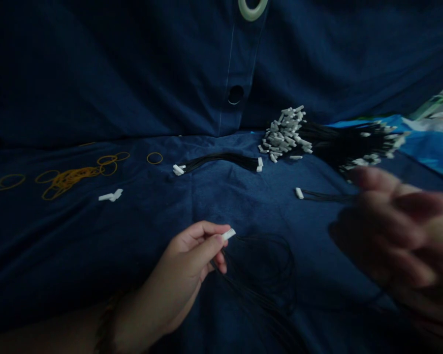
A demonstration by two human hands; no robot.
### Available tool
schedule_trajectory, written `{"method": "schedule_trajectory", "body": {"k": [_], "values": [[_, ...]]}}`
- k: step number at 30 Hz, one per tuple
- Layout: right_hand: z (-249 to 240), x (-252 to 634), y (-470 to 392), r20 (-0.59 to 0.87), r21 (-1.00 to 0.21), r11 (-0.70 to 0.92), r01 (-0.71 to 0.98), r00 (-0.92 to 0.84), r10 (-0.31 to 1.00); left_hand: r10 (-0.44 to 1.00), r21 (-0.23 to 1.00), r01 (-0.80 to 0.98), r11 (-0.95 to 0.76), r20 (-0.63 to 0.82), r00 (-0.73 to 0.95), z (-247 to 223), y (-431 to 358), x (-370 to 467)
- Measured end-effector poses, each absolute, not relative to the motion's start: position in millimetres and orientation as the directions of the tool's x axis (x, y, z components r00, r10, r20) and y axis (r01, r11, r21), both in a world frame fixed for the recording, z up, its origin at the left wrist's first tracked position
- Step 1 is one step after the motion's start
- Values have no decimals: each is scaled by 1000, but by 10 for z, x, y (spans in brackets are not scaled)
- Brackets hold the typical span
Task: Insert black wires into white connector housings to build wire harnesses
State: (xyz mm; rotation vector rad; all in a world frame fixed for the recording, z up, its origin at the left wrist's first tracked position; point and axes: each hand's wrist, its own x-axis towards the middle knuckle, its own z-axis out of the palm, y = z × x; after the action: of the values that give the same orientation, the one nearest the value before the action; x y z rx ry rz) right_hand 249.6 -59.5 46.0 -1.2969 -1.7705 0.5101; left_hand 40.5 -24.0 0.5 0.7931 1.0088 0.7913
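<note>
Near the lower middle, my left hand (pixel 197 263) pinches a white connector (pixel 229 234) between thumb and index finger. Thin black wires (pixel 258 290) run from the connector and from under the fingers, looping to the right and down. My right hand (pixel 402 231) is raised at the right side and smeared by motion; what it holds, if anything, cannot be made out. Just left of it, a white connector (pixel 299 193) with black wires lies on the cloth, its far end hidden behind the hand.
Dark blue cloth (pixel 151 216) covers the surface and hangs behind. Yellow rubber bands (pixel 74 179) and loose white connectors (pixel 111 195) lie left. A short wire bundle (pixel 217 157) lies mid-back; a large pile of connector-ended wires (pixel 325 140) is back right, beside blue plastic (pixel 428 152).
</note>
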Motion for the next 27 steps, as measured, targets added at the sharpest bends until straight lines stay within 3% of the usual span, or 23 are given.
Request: {"method": "schedule_trajectory", "body": {"k": [2, 3, 5, 14, 27], "values": [[376, 2317, -598, 128, -944, 190, 269, -231, 964, 849, 855, -175, 489, -421, 319, 5, -237, 403], [321, 2234, -595, -7, -987, 39, 153, -294, 956, 849, 857, -165, 487, -421, 319, 4, -235, 403], [208, 2106, -586, -157, -987, -141, 73, -328, 931, 849, 862, -156, 483, -417, 325, 0, -234, 403], [106, 2086, -613, -128, -893, 34, 448, -326, 937, 837, 811, -267, 521, -423, 348, -21, -239, 376], [65, 2076, -632, -174, -890, -10, 456, -320, 931, 833, 794, -292, 533, -430, 348, -15, -224, 380]]}}
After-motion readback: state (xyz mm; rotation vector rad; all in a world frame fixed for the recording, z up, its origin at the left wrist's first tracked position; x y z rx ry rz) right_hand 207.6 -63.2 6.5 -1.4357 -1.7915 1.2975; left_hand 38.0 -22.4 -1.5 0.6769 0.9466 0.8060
